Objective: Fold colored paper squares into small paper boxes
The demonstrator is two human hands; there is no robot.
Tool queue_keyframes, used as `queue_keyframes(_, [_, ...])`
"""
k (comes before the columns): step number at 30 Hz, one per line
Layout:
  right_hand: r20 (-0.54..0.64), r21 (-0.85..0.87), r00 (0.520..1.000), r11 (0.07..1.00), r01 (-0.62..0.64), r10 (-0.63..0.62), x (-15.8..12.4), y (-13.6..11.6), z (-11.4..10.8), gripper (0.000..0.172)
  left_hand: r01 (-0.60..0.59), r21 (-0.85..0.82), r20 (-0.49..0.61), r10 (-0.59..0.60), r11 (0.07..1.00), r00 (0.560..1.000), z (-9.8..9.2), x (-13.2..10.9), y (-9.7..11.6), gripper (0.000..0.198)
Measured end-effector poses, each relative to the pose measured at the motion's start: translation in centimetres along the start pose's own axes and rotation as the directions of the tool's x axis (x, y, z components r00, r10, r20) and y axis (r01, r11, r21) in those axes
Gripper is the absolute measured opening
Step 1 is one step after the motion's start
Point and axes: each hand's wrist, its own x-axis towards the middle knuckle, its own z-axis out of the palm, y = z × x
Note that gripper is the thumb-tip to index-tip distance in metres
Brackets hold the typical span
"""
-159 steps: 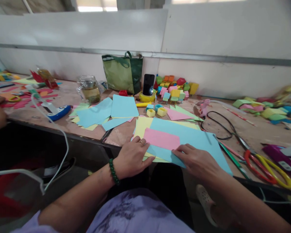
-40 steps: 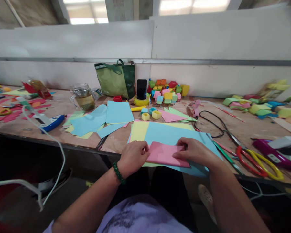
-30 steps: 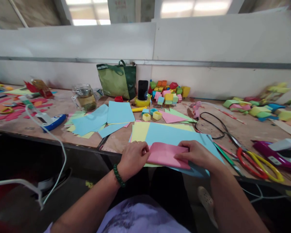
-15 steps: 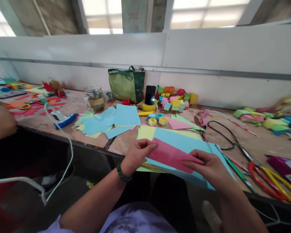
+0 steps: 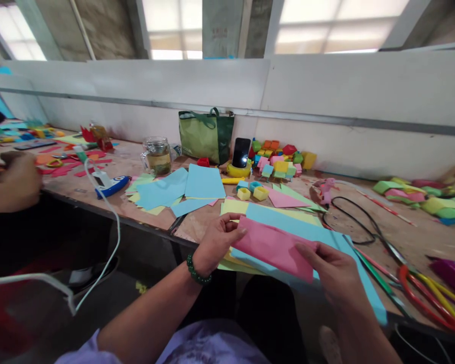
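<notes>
Paper (image 5: pixel 275 246), pink and folded, sits slightly raised over the blue sheets (image 5: pixel 291 222) at the worktop's (image 5: pixel 413 237) near edge. Your left hand (image 5: pixel 217 241) pinches its 9 o'clock end; your right hand (image 5: pixel 331 268) grips its 3 o'clock end.

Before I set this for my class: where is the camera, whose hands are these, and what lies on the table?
No machine here: a camera on a person's head looks down at their own bare hands. The left hand and right hand each pinch an end of a pink paper over blue sheets at the table edge. Farther off lie scissors, a jar, a bag, a phone and paper cubes. The hand at far left is someone else's.
</notes>
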Motion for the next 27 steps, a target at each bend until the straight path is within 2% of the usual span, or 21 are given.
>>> queue_keyframes(4, [-0.019, -0.073, 0.998, 0.995, 0.061, -0.063, -0.3, -0.1, -0.1, 0.032, -0.025, 0.021, -0.026, 0.026, 0.999, 0.999, 0.1, -0.2, 0.3, 0.035])
queue_keyframes(9, [-0.038, -0.126, 0.991, 0.985, 0.119, -0.124, -0.5, 0.1, -0.2, 0.033, -0.083, 0.086, -0.029, 0.086, 0.993, 0.996, 0.0, -0.2, 0.3, 0.032])
queue_keyframes(17, [-0.097, 0.073, 0.99, 0.991, 0.113, -0.105, -0.7, 0.0, 0.3, 0.026, -0.081, 0.109, -0.02, 0.084, 0.991, 0.996, -0.2, -0.4, 0.0, 0.034])
queue_keyframes(21, [-0.063, 0.134, 0.992, 0.984, 0.121, -0.113, -1.4, -0.5, 0.6, 0.023, -0.105, 0.128, -0.056, 0.113, 0.986, 0.992, -0.5, -0.6, -0.2, 0.034])
queue_keyframes(27, [-0.029, 0.201, 0.997, 0.977, 0.076, -0.072, -2.0, -1.0, 1.0, 0.024, -0.071, 0.098, -0.071, 0.079, 0.993, 0.994, -0.6, -0.7, -0.1, 0.032])
